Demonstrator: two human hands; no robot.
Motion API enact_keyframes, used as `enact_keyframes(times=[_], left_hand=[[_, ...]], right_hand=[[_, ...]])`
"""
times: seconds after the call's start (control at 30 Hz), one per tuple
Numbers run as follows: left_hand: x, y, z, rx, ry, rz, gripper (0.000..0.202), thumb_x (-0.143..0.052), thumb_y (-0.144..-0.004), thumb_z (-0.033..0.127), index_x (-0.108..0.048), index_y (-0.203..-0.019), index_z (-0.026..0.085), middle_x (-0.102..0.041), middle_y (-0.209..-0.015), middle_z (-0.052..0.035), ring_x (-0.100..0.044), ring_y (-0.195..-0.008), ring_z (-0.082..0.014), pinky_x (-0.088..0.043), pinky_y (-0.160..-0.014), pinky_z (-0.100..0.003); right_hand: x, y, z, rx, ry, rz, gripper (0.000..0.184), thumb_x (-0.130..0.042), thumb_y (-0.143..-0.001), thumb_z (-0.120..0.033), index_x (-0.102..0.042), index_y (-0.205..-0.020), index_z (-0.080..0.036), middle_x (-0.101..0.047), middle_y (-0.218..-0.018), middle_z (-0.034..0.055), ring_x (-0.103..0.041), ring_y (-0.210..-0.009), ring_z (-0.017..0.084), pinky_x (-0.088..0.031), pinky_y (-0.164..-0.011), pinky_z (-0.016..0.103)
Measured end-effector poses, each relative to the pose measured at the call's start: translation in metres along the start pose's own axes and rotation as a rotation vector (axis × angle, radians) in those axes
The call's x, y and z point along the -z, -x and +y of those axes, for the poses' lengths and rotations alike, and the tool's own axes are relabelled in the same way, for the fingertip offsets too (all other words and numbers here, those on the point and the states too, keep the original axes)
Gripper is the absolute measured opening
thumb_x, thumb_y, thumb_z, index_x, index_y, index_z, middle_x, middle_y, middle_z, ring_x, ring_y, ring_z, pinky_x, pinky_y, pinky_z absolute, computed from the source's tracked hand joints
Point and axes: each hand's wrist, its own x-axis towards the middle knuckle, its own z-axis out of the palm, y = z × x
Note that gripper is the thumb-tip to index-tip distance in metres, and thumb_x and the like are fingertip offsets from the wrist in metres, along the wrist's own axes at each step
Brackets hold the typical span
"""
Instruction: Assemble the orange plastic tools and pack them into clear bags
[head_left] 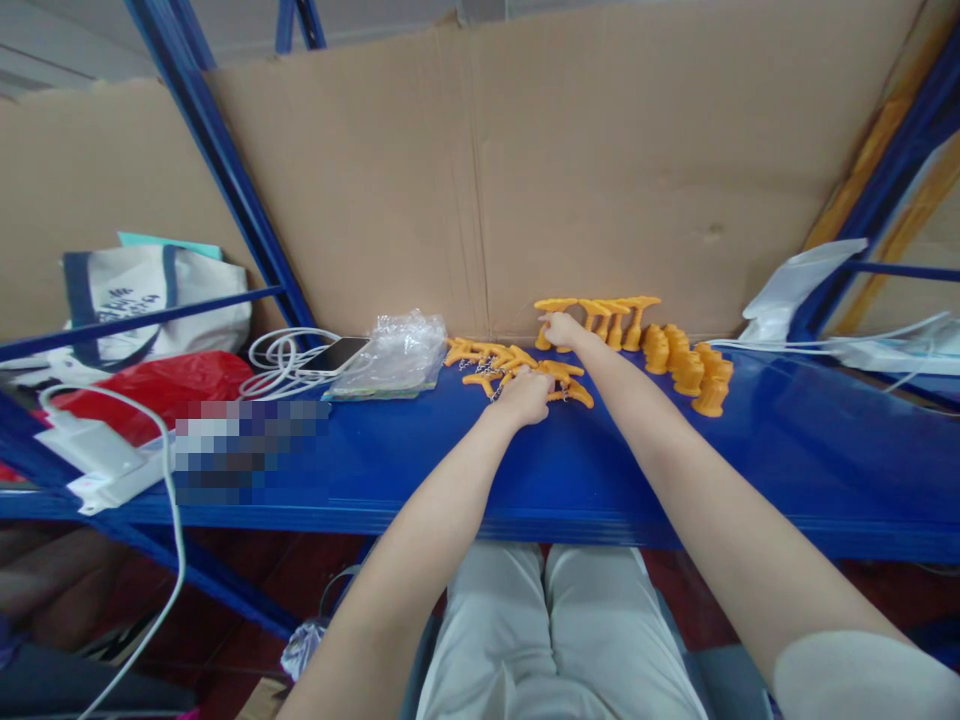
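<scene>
Over a loose pile of orange T-shaped pieces with small metal chains [480, 352], my left hand [526, 397] is closed, its fingers curled down among them. What it grips, if anything, is hidden. Farther back, my right hand [564, 329] closes its fingers around the stem of an orange T-shaped piece [555, 304] at the left end of a standing row. Several more upright T-shaped pieces [615, 325] continue that row to the right. Beyond my right forearm stand short orange figure-like pieces [686, 370], grouped in rows on the blue shelf [585, 470].
Left of the pile lie clear plastic bags [397, 355], a phone [335, 355] and a coiled white cable [281, 360]. A red bag [180, 385] and a white power strip [124, 475] are farther left. Cardboard [570, 150] walls the back; a white holder [795, 290] stands right.
</scene>
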Motion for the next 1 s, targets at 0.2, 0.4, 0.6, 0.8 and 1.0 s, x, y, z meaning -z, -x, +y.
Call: enact_keyframes(times=[0.2, 0.4, 0.6, 0.8, 1.0], left_hand=[[0.004, 0.002, 0.004, 0.006, -0.016, -0.006, 0.028, -0.055, -0.081, 0.004, -0.071, -0.101, 0.017, -0.073, -0.101, -0.0111, -0.063, -0.11, -0.0285, -0.052, -0.095, -0.037], [0.005, 0.002, 0.005, 0.008, -0.035, -0.011, 0.028, -0.054, -0.083, 0.005, -0.071, -0.102, 0.016, -0.073, -0.103, -0.0124, -0.063, -0.11, -0.0289, -0.052, -0.093, -0.037], [0.004, 0.002, 0.005, -0.002, -0.019, -0.013, 0.03, -0.053, -0.081, 0.002, -0.071, -0.101, 0.015, -0.074, -0.103, -0.0126, -0.063, -0.11, -0.0303, -0.052, -0.092, -0.038], [0.003, 0.001, 0.005, -0.002, -0.021, 0.005, 0.029, -0.054, -0.08, 0.004, -0.072, -0.1, 0.016, -0.073, -0.103, -0.0122, -0.064, -0.108, -0.0283, -0.052, -0.094, -0.037], [0.002, 0.0, 0.004, 0.005, -0.011, 0.01, 0.029, -0.056, -0.079, 0.004, -0.072, -0.099, 0.017, -0.074, -0.102, -0.0108, -0.064, -0.11, -0.0281, -0.052, -0.095, -0.037]], right_hand=[[0.0, 0.009, -0.006, -0.038, 0.169, -0.081, 0.057, -0.051, -0.087, -0.006, -0.052, -0.145, -0.008, -0.062, -0.14, 0.0168, -0.056, -0.131, 0.022, -0.042, -0.111, 0.03], [0.005, 0.026, -0.015, -0.03, 0.359, -0.119, 0.051, -0.05, -0.092, -0.009, -0.056, -0.142, -0.015, -0.056, -0.142, 0.0196, -0.061, -0.124, 0.027, -0.048, -0.102, 0.034], [0.003, 0.036, -0.022, 0.031, 0.569, -0.125, 0.047, -0.034, -0.099, -0.012, -0.06, -0.139, -0.015, -0.057, -0.137, 0.0214, -0.056, -0.128, 0.029, -0.043, -0.103, 0.039], [0.004, 0.037, -0.02, 0.034, 0.591, -0.15, 0.05, -0.032, -0.101, -0.016, -0.054, -0.147, -0.021, -0.05, -0.147, 0.0197, -0.053, -0.132, 0.03, -0.044, -0.102, 0.039], [0.015, 0.032, -0.008, 0.036, 0.507, -0.228, 0.057, -0.042, -0.096, -0.011, -0.05, -0.15, -0.026, -0.057, -0.142, 0.0166, -0.063, -0.12, 0.027, -0.048, -0.098, 0.033]])
